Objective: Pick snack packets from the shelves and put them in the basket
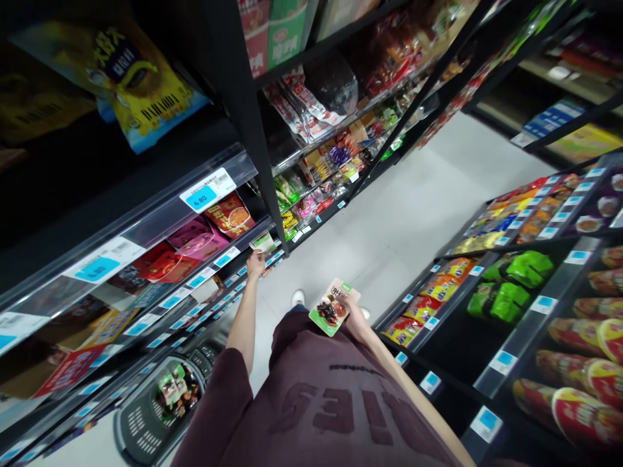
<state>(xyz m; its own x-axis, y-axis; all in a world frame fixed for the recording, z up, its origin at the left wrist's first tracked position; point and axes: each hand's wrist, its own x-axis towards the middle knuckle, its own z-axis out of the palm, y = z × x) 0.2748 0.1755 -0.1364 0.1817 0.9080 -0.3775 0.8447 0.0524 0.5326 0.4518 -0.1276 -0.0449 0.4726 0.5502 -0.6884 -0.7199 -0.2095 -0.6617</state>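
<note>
My right hand (354, 312) grips a flat food packet (331, 310) in front of my shirt. The packet is cream and green, printed with a picture of dark and reddish food. At a low shelf on the left, my left hand (256, 264) reaches out with its fingers curled at the near edge of another food packet (263, 242), white and green. That packet is small in view and partly covered by the shelf edge and my fingers. A dark shopping basket (139, 425) stands on the floor at lower left, with several similar packets (174, 388) inside.
Shelves with price labels (207, 189) rise close on my left, holding yellow snack bags (146, 84). Low racks on the right carry green bags (506, 285), noodle packs (423, 301) and red cup tubs (581, 415). A pale floor aisle (384, 220) runs between them.
</note>
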